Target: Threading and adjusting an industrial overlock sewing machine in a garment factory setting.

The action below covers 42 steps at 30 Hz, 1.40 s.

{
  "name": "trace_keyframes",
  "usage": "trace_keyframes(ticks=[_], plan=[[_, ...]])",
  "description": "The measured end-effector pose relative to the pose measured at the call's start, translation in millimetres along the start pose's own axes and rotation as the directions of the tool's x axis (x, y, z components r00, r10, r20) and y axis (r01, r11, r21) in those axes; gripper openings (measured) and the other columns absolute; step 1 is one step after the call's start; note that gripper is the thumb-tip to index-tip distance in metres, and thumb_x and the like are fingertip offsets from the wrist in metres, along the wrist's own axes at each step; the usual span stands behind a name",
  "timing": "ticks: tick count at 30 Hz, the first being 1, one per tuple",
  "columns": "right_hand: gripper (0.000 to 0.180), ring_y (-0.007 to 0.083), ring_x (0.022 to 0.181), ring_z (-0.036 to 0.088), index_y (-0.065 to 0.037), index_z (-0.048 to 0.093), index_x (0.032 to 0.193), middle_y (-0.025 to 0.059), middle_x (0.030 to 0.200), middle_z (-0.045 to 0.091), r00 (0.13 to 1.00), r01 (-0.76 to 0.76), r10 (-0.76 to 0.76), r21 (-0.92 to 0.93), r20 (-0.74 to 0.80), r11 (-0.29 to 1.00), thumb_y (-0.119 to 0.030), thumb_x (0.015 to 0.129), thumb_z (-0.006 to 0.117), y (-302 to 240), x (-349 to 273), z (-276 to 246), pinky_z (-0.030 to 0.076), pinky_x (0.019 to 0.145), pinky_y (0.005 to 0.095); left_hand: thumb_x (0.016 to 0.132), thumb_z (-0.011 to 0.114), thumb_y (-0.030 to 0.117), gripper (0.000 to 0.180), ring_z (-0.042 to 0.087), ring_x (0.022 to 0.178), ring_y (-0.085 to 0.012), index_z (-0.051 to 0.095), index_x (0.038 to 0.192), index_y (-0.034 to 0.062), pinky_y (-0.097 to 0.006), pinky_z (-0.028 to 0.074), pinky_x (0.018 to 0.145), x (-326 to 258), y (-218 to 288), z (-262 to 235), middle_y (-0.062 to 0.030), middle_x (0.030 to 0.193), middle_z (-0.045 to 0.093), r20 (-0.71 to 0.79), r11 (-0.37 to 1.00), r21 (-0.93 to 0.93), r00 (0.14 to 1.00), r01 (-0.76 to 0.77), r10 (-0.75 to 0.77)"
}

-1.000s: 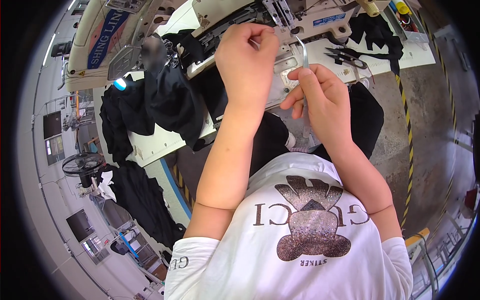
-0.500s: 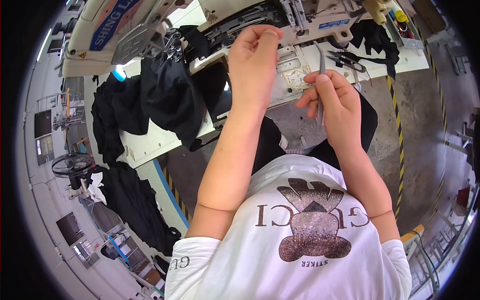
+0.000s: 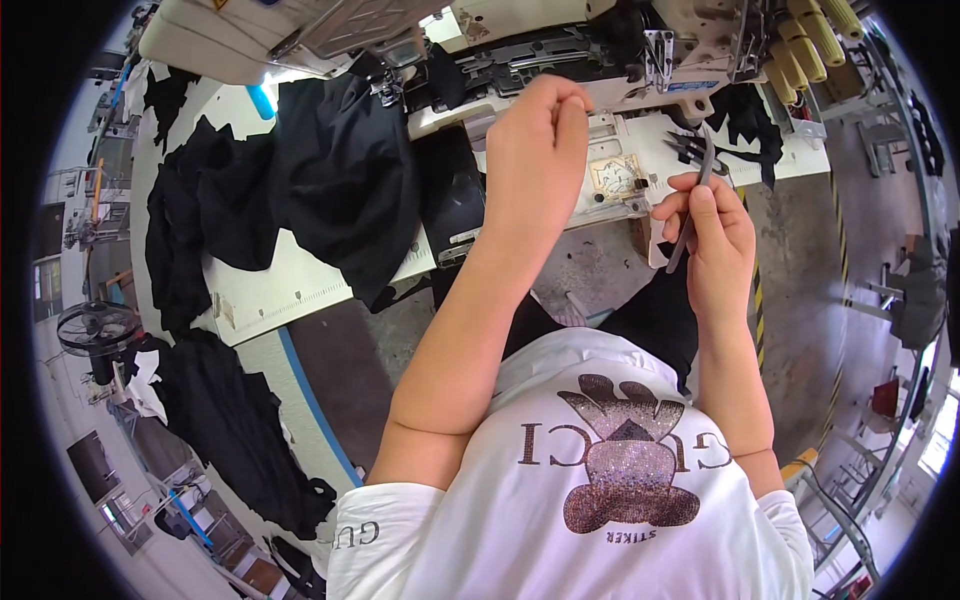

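My left hand (image 3: 537,160) is raised in front of the sewing machine (image 3: 610,90), its fingers closed in a pinch. Anything between those fingertips is too small to make out. Over to the right, my right hand (image 3: 718,232) holds grey metal tweezers (image 3: 687,240), their bent tip pointing away from me. Just beyond that tip lies a pair of dark scissors (image 3: 682,142) on the white table, partly hidden by the tweezers. A large black cloth (image 3: 345,180) is bunched left of my left forearm, by the machine's presser area, and hangs over the table edge.
Black fabric scraps (image 3: 745,115) lie at the table's far right. Cream thread cones (image 3: 805,50) stand behind them. More black garments (image 3: 235,420) are heaped at the left on a blue-edged surface (image 3: 310,400). A fan (image 3: 98,328) stands farther left. Yellow-black tape (image 3: 838,260) marks the floor.
My right hand has moved right with the tweezers, which now tilt more. The left hand has shifted slightly right and nearer, still pinched. The whole view has shifted a little as well.
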State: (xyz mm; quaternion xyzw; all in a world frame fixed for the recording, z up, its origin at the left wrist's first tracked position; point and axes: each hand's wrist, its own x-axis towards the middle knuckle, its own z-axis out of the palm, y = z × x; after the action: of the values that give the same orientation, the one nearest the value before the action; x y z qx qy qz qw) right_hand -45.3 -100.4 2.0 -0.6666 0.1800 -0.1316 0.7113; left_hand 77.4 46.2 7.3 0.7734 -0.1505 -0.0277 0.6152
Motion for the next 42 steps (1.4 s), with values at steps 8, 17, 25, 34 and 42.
trace_keyframes(ticks=[8, 17, 25, 34, 42], plan=[[0.022, 0.0035, 0.065, 0.046, 0.0, 0.063, 0.106, 0.0014, 0.077, 0.063, 0.998, 0.023, -0.027, -0.074, -0.05, 0.997, -0.017, 0.103, 0.049, -2, 4, 6, 0.036, 0.061, 0.0178, 0.087, 0.068, 0.012, 0.013, 0.056, 0.058, -0.0186, 0.067, 0.091, -0.0005, -0.03, 0.046, 0.059, -6, -20, -12, -0.0099, 0.071, 0.06, -0.026, 0.874, 0.31, 0.915, -0.375, 0.402], [0.017, 0.0034, 0.066, 0.053, 0.0, 0.069, 0.103, -0.0015, 0.075, 0.061, 0.925, 0.295, -0.365, -0.4, -0.11, 0.868, -0.012, 0.096, 0.059, -22, 22, 21, 0.04, 0.06, 0.0193, 0.082, 0.071, 0.006, 0.008, 0.059, 0.066, -0.0154, 0.066, 0.085, 0.0002, -0.028, 0.048, 0.062, -4, -9, -17, -0.0073, 0.079, 0.062, -0.098, 0.967, 0.138, 0.969, -0.212, 0.227], [0.015, 0.0025, 0.065, 0.053, 0.0, 0.067, 0.093, -0.0024, 0.074, 0.063, 0.836, 0.355, -0.523, -0.564, -0.166, 0.746, -0.011, 0.085, 0.074, -51, 53, 35, 0.042, 0.061, 0.0182, 0.082, 0.069, 0.004, 0.006, 0.064, 0.068, -0.0212, 0.063, 0.083, 0.0011, -0.033, 0.05, 0.063, -2, -8, -17, -0.0091, 0.08, 0.06, -0.137, 0.957, 0.083, 0.948, -0.278, 0.287], [0.019, 0.0066, 0.057, 0.055, 0.0, 0.068, 0.083, 0.0025, 0.063, 0.062, 0.922, 0.232, -0.372, -0.614, -0.109, 0.755, -0.016, 0.081, 0.077, -62, 73, 43, 0.042, 0.053, 0.023, 0.083, 0.07, 0.009, 0.012, 0.056, 0.065, -0.0148, 0.064, 0.081, -0.0012, -0.028, 0.046, 0.062, -6, -7, -18, -0.007, 0.076, 0.06, -0.112, 0.98, 0.022, 0.974, -0.198, 0.199], [0.022, 0.0085, 0.052, 0.056, 0.001, 0.066, 0.079, 0.0045, 0.061, 0.063, 0.945, 0.175, -0.313, -0.66, -0.095, 0.731, -0.019, 0.082, 0.076, -66, 75, 43, 0.042, 0.053, 0.0242, 0.085, 0.068, 0.008, 0.013, 0.053, 0.063, -0.0126, 0.062, 0.08, -0.0018, -0.027, 0.045, 0.06, -8, -7, -11, -0.0061, 0.075, 0.059, -0.103, 0.982, -0.016, 0.977, -0.187, 0.184]])
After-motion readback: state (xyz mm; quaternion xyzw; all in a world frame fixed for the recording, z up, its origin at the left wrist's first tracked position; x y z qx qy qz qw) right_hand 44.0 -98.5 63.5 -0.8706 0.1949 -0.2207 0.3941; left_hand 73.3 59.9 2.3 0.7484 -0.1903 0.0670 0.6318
